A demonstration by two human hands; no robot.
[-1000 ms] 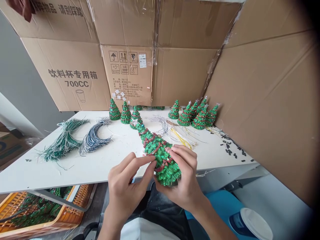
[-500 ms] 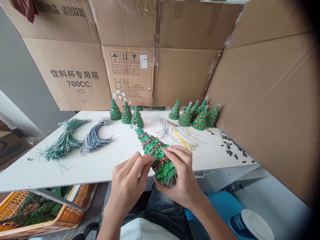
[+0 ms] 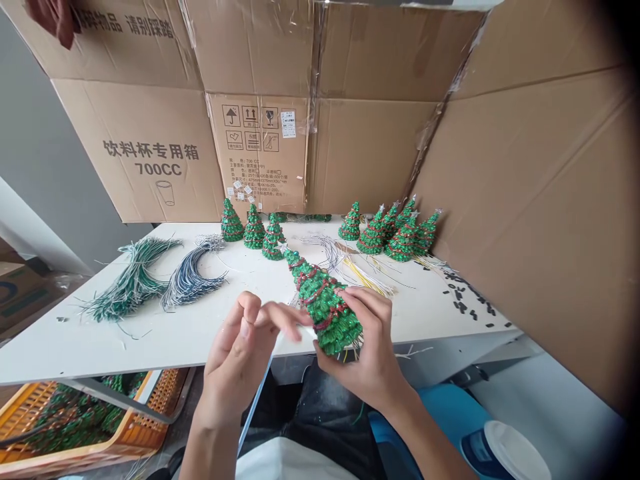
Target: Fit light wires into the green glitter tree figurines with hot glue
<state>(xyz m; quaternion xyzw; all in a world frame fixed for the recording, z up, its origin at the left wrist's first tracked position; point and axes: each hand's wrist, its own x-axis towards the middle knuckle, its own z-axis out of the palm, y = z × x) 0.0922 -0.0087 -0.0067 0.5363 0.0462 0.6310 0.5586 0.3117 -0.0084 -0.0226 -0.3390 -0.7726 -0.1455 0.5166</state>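
Observation:
A beaded green Christmas tree [image 3: 325, 300], wound with red bead garland and topped by a silver star, leans to the left over the table's front edge. My right hand [image 3: 367, 327] is closed around its lower right side, thumb beneath the base. My left hand [image 3: 250, 347] is just left of the tree, palm partly turned up. Its fingers are apart, some bent and some stretched toward the tree, the nearest ones blurred. A pale strand [image 3: 257, 400] runs down from beside that hand toward my lap; I cannot tell whether the fingers touch it.
More beaded trees [image 3: 253, 227] stand along the back, with a starred group [image 3: 403, 237] at right. Green-white wires [image 3: 133, 277], blue-white wires [image 3: 193, 277] and yellow wires [image 3: 367, 277] lie on the table. Small black pieces [image 3: 460, 303] are scattered right. An orange crate [image 3: 145, 417] sits below left.
My left hand has come away from the tree's side, moved left and opened its fingers. The tree has shifted slightly right in my right hand. The pale strand now shows.

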